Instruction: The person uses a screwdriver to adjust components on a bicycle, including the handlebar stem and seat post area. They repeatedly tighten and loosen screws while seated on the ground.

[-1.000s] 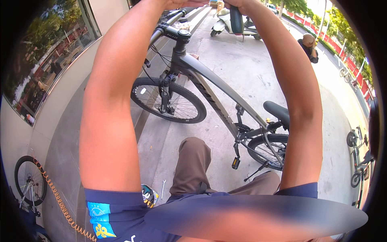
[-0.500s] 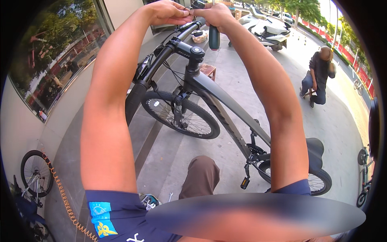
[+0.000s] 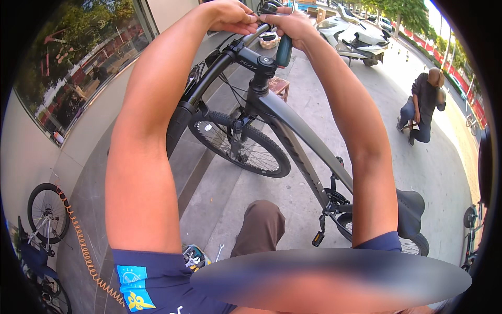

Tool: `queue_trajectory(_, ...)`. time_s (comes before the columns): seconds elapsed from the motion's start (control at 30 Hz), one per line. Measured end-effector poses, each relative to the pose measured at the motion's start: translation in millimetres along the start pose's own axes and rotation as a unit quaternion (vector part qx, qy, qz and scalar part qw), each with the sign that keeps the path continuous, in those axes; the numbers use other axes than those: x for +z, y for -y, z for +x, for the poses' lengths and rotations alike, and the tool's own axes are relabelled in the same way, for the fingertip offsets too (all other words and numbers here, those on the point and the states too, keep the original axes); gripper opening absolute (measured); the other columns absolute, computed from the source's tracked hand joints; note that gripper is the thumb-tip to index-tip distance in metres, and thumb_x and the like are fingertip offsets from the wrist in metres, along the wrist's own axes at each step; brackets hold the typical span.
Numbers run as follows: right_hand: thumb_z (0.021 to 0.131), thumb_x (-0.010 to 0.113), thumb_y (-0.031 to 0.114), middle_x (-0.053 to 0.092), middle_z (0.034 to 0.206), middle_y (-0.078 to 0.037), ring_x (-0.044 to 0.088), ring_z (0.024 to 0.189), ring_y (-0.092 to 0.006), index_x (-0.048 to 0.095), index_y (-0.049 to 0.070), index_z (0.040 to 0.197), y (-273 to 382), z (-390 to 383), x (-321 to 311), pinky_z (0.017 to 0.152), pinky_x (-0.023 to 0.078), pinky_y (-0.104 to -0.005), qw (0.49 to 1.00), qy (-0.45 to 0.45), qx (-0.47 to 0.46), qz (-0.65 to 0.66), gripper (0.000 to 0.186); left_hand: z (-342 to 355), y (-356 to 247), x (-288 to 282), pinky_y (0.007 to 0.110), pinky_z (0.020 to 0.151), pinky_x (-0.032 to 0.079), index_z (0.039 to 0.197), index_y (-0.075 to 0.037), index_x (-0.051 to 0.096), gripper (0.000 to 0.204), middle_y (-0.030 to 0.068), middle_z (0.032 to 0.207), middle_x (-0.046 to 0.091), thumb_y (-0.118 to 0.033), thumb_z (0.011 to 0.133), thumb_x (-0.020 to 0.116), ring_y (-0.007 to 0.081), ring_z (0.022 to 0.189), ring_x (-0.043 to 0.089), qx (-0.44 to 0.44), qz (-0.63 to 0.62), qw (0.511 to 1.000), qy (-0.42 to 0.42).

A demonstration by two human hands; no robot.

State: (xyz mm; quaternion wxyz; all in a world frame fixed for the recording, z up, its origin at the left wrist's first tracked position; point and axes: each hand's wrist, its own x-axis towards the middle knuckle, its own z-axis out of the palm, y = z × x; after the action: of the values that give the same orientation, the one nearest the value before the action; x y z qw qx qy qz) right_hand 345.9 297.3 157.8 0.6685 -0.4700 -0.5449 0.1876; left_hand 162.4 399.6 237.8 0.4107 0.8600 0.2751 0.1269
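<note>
At the top of the view both hands meet over the far end of a black bicycle handlebar point(image 3: 209, 78). My left hand point(image 3: 234, 17) is closed in a pinch on a thin dark piece, too small to make out. Tucked in my right hand point(image 3: 294, 26) is a screwdriver point(image 3: 284, 52), its dark green handle hanging down and its shaft pointing up. The right thumb reaches toward the left fingertips, beside a small black fitting point(image 3: 269, 8) at the bar. The grey-black bicycle frame point(image 3: 293, 118) stretches from the stem toward the lower right.
A small reddish stool point(image 3: 278, 88) stands beyond the front wheel point(image 3: 238, 146). A white scooter point(image 3: 353, 39) is parked farther off, and a person point(image 3: 426, 107) sits at the right. Lower left, an orange coiled hose point(image 3: 83, 248) hangs near another bicycle point(image 3: 48, 214). A wrench point(image 3: 219, 252) lies by my knee.
The view has shifted slightly, so the bicycle's front and both hands appear farther right. My hands stay together at the bar, and the screwdriver remains in the right one.
</note>
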Motion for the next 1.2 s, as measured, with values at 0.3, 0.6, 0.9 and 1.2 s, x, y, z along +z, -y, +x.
queue_trajectory(0.3, 0.079, 0.096, 0.023, 0.072, 0.093, -0.007, 0.062, 0.068, -0.0116, 0.054, 0.0, 0.123, -4, -10, 17, 0.058, 0.051, -0.0269, 0.989, -0.072, -0.025, -0.124, 0.065, 4, 4, 10, 0.031, 0.068, 0.064, 0.097, -0.001, 0.081, 0.016, 0.0105, 0.084, 0.078, -0.005, 0.092, 0.066, 0.0174, 0.072, 0.076, 0.069, 0.234, 0.96, -0.137)
queue_trajectory(0.6, 0.081, 0.094, 0.02, 0.077, 0.108, -0.011, 0.069, 0.083, -0.0135, 0.052, 0.004, 0.127, -25, -27, 24, 0.064, 0.056, -0.0284, 0.993, -0.097, -0.026, -0.057, 0.065, 10, 20, 23, 0.047, 0.083, 0.059, 0.098, -0.006, 0.076, 0.025, 0.0229, 0.095, 0.076, -0.026, 0.082, 0.076, 0.0384, 0.093, 0.075, 0.226, 0.416, 0.844, -0.255)
queue_trajectory(0.9, 0.08, 0.094, 0.023, 0.08, 0.103, -0.009, 0.069, 0.08, -0.0101, 0.055, 0.004, 0.12, -31, -27, 33, 0.07, 0.054, -0.0268, 0.99, -0.117, -0.068, -0.049, 0.059, -7, 10, 33, 0.053, 0.081, 0.058, 0.098, -0.006, 0.07, 0.018, 0.0236, 0.093, 0.075, -0.016, 0.084, 0.07, 0.0446, 0.092, 0.073, 0.234, 0.49, 0.79, -0.285)
queue_trajectory(1.2, 0.079, 0.093, 0.02, 0.081, 0.103, -0.01, 0.074, 0.087, -0.0136, 0.057, 0.003, 0.118, -43, -28, 47, 0.076, 0.056, -0.0279, 0.985, -0.153, -0.063, -0.04, 0.056, -19, 12, 34, 0.053, 0.079, 0.058, 0.091, -0.005, 0.068, 0.013, 0.0224, 0.087, 0.073, -0.014, 0.083, 0.072, 0.0431, 0.09, 0.073, 0.262, 0.549, 0.752, -0.254)
